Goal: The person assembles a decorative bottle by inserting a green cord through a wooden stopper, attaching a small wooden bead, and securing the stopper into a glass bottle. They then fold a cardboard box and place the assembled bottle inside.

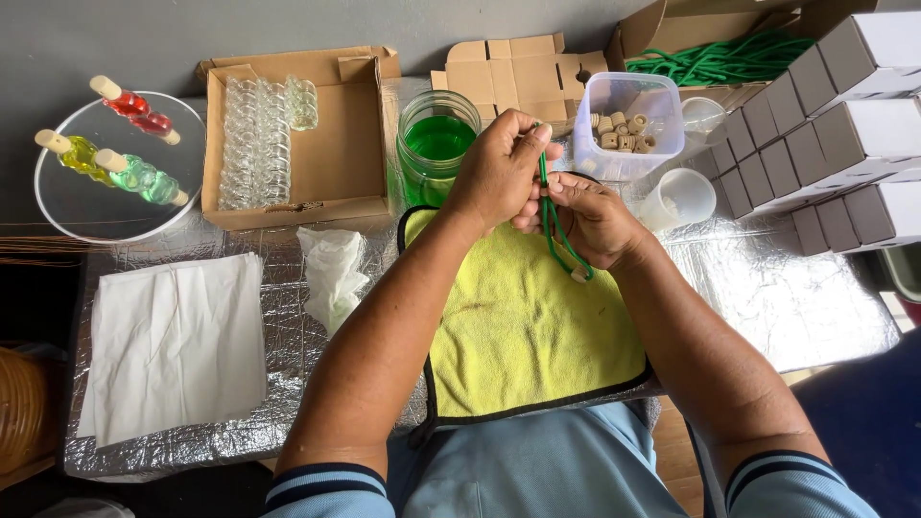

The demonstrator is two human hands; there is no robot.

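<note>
Though jar (436,144) and tub (628,125) close ahead, both hands' (499,173) (595,221) grip tight on green cord (554,225)

green cord (554,225): matt woven fibre | yellow towel (523,321): soft napped cloth | table cover (777,288): crinkled shiny foil | jar (436,144): clear glossy glass | white boxes (844,134): smooth matt card | tub (630,125): clear plastic

green cord (554,223) — yellow cloth (523,326), black-edged
</note>
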